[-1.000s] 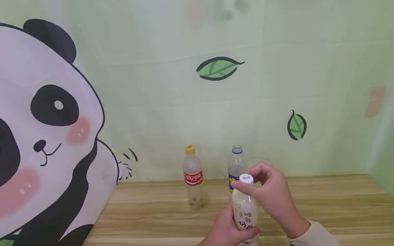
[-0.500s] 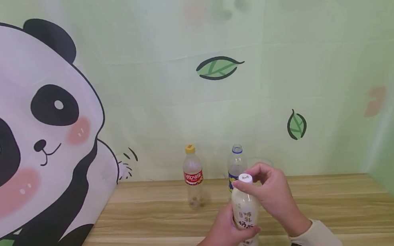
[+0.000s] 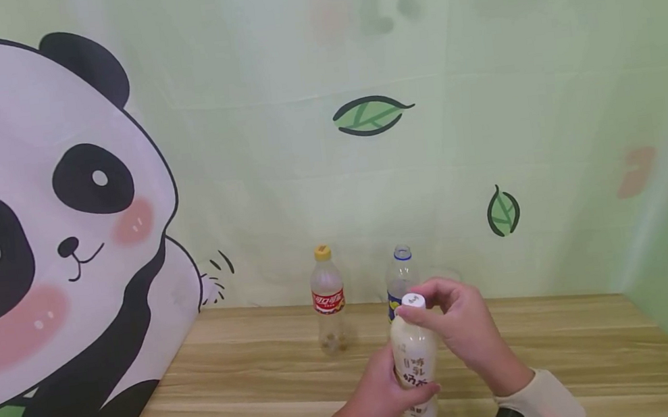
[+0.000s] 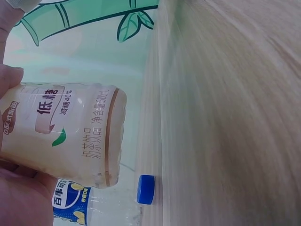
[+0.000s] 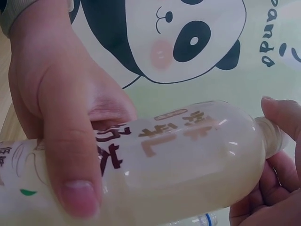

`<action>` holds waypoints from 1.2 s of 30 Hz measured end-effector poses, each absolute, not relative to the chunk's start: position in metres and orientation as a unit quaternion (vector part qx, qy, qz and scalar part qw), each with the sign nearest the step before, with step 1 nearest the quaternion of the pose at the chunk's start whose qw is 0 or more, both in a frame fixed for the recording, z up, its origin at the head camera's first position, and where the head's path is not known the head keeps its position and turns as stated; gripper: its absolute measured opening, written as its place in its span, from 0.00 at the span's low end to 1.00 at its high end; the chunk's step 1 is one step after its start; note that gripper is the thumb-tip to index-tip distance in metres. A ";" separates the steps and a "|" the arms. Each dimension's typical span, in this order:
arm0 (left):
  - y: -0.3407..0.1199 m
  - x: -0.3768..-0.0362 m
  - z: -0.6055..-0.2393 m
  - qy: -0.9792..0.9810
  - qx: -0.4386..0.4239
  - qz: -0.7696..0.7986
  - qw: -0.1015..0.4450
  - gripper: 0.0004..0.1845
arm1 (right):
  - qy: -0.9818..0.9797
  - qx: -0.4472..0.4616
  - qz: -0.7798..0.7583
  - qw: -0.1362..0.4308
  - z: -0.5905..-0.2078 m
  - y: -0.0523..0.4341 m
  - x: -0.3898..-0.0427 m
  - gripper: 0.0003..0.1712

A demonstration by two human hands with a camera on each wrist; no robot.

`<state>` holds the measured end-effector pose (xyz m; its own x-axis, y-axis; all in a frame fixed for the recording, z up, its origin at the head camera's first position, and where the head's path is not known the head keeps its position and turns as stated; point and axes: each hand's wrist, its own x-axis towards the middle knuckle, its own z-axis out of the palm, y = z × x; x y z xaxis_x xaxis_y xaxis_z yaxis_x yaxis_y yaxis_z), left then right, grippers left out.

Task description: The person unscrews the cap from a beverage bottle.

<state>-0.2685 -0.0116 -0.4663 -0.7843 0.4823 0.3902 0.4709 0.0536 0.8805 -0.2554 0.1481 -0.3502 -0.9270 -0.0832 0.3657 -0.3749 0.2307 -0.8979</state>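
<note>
Gripping milk-tea bottle (image 3: 414, 363) upright, both hands (right (image 3: 463, 331) on cap (image 3: 414, 301))

My left grip (image 3: 378, 394) holds the milk-tea bottle (image 3: 414, 363) low in the frame's centre, above the bench (image 3: 236, 382); my right grip (image 3: 459, 324) sits on its cap (image 3: 414, 301). Behind, two bottles: capped one (image 3: 328, 299) left, uncapped one (image 3: 400, 273) right. A loose cap (image 4: 146, 189) lies on the bench.
</note>
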 end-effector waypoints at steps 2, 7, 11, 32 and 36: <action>-0.012 -0.269 -0.467 0.726 0.327 0.605 0.006 0.28 | -0.774 0.156 0.603 0.116 -0.350 0.149 -0.256 0.17; -0.013 -0.270 -0.468 0.728 0.324 0.605 0.008 0.28 | -0.769 0.176 0.607 0.100 -0.352 0.152 -0.259 0.16; -0.013 -0.271 -0.469 0.728 0.325 0.604 0.008 0.28 | -0.766 0.200 0.604 0.091 -0.353 0.156 -0.261 0.15; -0.010 -0.271 -0.468 0.732 0.335 0.593 -0.015 0.28 | -0.758 0.115 0.620 0.169 -0.353 0.144 -0.252 0.23; -0.009 -0.270 -0.467 0.732 0.337 0.592 -0.019 0.28 | -0.753 0.102 0.623 0.182 -0.353 0.141 -0.252 0.23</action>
